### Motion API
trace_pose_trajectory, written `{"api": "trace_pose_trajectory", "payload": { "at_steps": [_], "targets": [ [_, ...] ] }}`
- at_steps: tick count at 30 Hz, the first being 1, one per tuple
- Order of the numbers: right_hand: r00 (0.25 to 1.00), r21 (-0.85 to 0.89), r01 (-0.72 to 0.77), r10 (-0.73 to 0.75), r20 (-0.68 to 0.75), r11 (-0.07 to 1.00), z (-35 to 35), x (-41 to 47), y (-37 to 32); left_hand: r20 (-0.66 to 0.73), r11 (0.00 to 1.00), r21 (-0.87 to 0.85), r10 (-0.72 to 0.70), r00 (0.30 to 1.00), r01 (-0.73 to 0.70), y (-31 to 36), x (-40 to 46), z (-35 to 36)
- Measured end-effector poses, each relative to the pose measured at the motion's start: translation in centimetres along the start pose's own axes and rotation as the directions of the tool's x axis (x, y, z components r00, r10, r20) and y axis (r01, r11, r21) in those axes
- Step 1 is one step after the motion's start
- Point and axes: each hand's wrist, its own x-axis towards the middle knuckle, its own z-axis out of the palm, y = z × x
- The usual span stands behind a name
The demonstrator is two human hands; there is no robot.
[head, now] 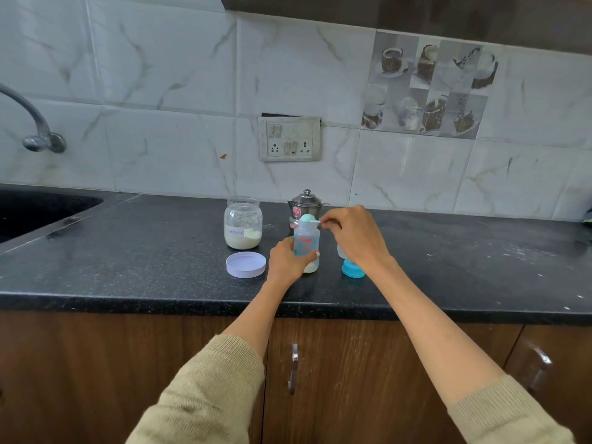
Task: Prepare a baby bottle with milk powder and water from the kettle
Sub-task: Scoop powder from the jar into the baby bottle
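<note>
A clear baby bottle [307, 240] stands open on the black counter with white powder at its bottom. My left hand [286, 262] grips its lower part. My right hand [355, 235] pinches the handle of a small scoop [309, 219], which is turned over the bottle's mouth. An open glass jar of milk powder [242, 223] stands to the left, its white lid [246, 265] lying in front of it. A small steel kettle [306, 201] with a knobbed lid stands right behind the bottle. The bottle's blue cap with teat [352, 269] sits under my right wrist.
The black counter [160, 251] runs the full width, its front edge above wooden cabinet doors [336, 379]. A dark sink [35, 209] and a wall tap [38, 129] are at the left. A switch and socket plate [290, 139] is on the tiled wall.
</note>
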Motion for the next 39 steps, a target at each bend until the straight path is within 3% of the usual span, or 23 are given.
{"api": "trace_pose_trajectory", "payload": {
  "at_steps": [5,10,13,17,26,34,39],
  "targets": [
    [0.953,0.364,-0.280,0.304,-0.011,0.888,-0.2,0.8,-0.6,-0.002,1.000,0.021,0.001,1.000,-0.001,0.1,0.0,0.0],
    [0.764,0.617,-0.571,0.625,0.159,0.541,-0.4,1.6,-1.2,0.003,1.000,0.025,0.006,1.000,-0.006,0.1,0.0,0.0],
    [0.651,0.696,-0.635,0.717,0.248,0.336,-0.3,1.5,-1.4,-0.002,0.999,0.033,0.010,1.000,-0.010,0.0,0.0,0.0],
    [0.572,0.780,-0.612,0.755,0.322,0.131,-0.1,1.0,-1.2,-0.003,1.000,0.030,0.006,1.000,-0.006,0.1,-0.1,0.1],
    [0.564,0.843,-0.538,0.744,0.357,0.003,-0.7,2.3,-0.6,-0.052,1.000,0.011,0.003,0.999,-0.003,0.2,-0.5,0.2],
    [0.622,0.877,-0.476,0.682,0.386,-0.062,0.3,5.0,-3.7,-0.359,0.966,-0.215,0.058,0.932,-0.143,1.8,-0.2,-3.2],
    [0.640,0.859,-0.508,0.642,0.421,-0.058,2.5,8.1,-7.1,-0.482,0.983,-0.156,0.014,0.876,-0.102,0.8,1.7,-7.6]
  ]
}}
